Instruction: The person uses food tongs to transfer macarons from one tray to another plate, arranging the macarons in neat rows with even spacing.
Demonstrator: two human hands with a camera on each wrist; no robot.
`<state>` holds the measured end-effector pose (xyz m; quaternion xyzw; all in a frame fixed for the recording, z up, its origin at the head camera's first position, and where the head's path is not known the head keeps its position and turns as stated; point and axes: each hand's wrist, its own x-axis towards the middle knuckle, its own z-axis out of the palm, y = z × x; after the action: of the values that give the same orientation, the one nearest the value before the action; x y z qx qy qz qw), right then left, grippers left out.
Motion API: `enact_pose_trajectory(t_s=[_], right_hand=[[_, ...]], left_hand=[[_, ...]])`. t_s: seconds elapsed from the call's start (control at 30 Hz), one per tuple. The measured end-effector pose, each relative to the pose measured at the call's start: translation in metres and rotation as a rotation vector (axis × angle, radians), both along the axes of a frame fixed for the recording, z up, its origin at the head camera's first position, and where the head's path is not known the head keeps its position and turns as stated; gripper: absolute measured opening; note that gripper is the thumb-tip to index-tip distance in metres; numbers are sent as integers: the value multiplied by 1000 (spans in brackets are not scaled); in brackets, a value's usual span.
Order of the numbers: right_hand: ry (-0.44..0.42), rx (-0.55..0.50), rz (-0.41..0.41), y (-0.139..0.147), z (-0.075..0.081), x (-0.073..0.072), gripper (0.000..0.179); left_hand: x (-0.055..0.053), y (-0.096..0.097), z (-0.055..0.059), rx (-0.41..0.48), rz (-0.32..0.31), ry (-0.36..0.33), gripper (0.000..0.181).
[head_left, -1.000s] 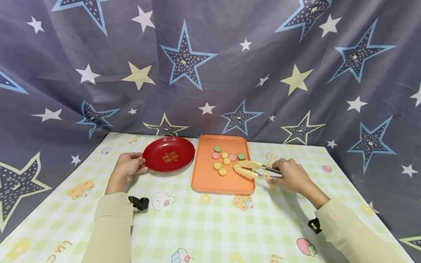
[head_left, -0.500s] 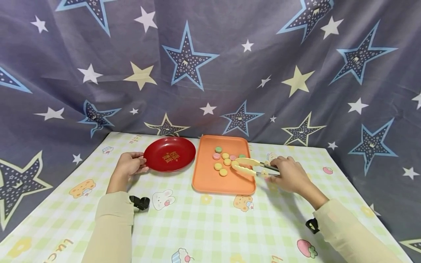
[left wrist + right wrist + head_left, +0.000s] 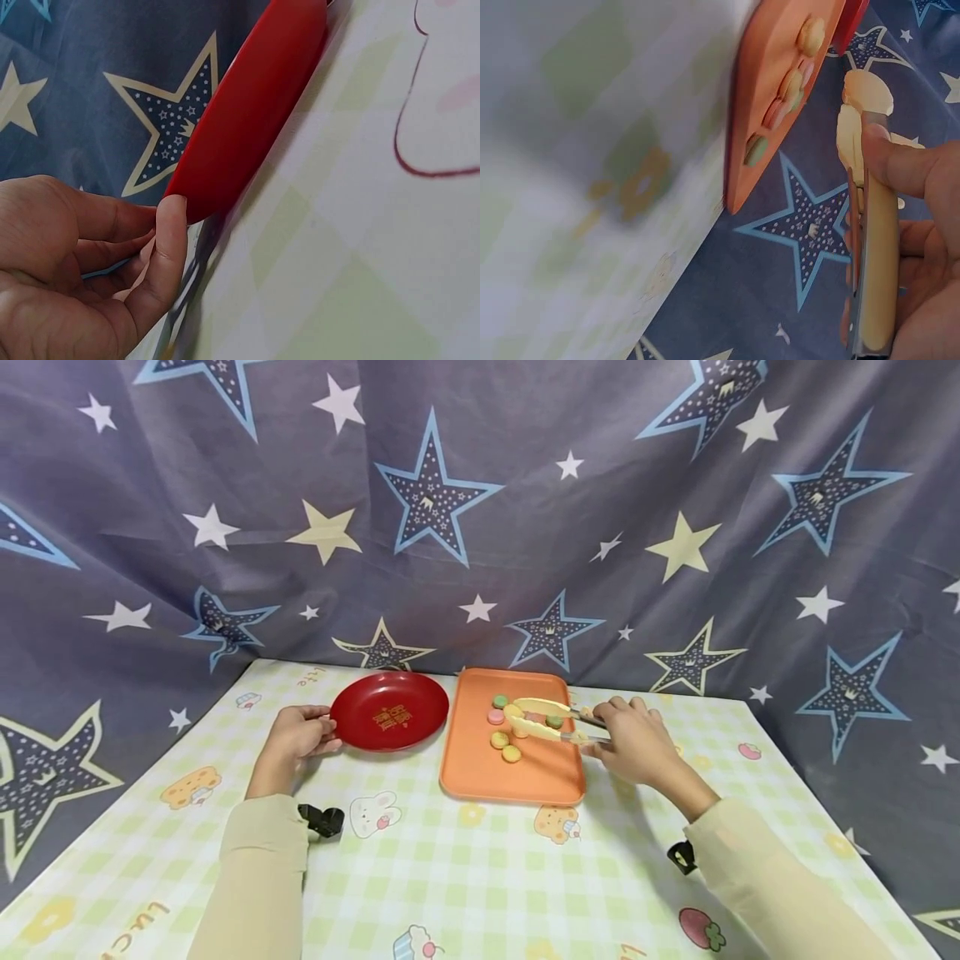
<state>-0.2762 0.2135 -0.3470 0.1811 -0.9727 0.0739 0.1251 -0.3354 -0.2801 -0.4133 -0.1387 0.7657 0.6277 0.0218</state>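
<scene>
Now left hand (image 3: 303, 732) pinches red plate (image 3: 390, 712); right hand (image 3: 636, 742) holds tongs (image 3: 880, 262).

Both sleeved forearms (image 3: 255, 877) stretch forward, well apart; the left hand (image 3: 297, 737) pinches; the right hand (image 3: 636, 740) grips.

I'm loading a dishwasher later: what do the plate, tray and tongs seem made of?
Plate: probably plastic or lacquerware, glossy; its smooth red surface has a soft sheen.
Tray: likely plastic, satin; evenly orange, rounded corners, little shine.
Tongs: apparently partly metal, by the grey edges; the matte cream tips could be plastic or silicone.
</scene>
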Motion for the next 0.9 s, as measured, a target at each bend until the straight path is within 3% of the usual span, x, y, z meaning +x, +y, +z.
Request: enact_pose_trajectory(t_s=[0.37,0.9], right_hand=[[-14,18,5,-38,5,-18,42],[-54,84,21,-107,4,-54,45]], left_hand=[[-4,3,-2,-8,-11,13,51],[3,2,5,-3,-6,-4,51]])
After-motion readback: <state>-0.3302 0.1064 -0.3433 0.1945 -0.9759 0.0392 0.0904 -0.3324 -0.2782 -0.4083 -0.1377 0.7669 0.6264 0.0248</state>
